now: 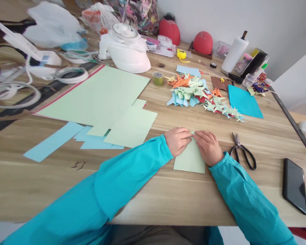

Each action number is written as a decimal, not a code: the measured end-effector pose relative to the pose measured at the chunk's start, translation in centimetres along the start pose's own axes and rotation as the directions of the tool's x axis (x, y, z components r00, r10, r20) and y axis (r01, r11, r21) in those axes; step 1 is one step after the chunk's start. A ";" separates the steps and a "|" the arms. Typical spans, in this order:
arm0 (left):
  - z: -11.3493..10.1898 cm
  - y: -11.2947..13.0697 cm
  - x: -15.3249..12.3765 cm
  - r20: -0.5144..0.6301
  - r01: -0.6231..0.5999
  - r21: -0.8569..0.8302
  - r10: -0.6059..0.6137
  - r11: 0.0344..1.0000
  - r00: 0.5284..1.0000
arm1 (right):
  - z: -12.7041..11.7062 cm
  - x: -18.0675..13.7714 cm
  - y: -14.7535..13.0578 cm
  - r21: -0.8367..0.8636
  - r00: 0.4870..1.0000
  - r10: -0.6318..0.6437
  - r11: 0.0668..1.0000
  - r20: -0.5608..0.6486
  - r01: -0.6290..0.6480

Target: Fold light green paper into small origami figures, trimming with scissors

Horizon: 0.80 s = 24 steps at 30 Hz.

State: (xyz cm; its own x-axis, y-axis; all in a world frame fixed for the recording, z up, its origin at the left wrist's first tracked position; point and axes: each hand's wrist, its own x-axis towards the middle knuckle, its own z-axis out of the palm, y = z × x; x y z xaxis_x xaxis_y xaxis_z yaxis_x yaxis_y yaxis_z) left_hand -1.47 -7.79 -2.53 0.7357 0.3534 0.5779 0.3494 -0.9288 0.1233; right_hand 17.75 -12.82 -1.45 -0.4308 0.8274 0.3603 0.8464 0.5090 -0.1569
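Observation:
A small pale green sheet of paper (189,160) lies on the table in front of me. At its far end my left hand (177,140) pinches the paper, fingers bent together. My right hand (208,145) grips the same end from the other side, its fingertips almost meeting the left ones. Between the fingertips the paper's top comes to a narrow point; the fingers hide most of that part. Black-handled scissors (241,149) lie partly open to the right of my right hand.
Larger green sheets (99,92) and blue strips (53,141) lie to the left. Beyond my hands is a pile of folded paper stars (191,90), near a spool of thread (158,78) and a blue square sheet (245,101). A phone (294,185) rests at the right.

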 end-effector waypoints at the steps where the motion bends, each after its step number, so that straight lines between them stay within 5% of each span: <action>1: 0.0 0.0 0.0 0.001 0.001 0.001 -0.001 1.000 1.000 | 0.0 0.0 0.0 -0.008 1.000 -0.001 1.000 0.008 0.001; 24: 0.0 0.0 0.1 -0.024 0.010 0.008 -0.010 1.000 1.000 | -0.3 0.0 -0.3 -0.071 0.998 0.006 0.997 0.061 -0.001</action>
State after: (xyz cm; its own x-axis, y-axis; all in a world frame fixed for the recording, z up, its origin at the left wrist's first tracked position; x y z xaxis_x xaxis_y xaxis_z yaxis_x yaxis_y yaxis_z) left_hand -1.44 -7.80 -2.45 0.7182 0.3599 0.5956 0.3613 -0.9243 0.1229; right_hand 17.55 -13.03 -1.09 -0.4442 0.8433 0.3024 0.8670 0.4897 -0.0919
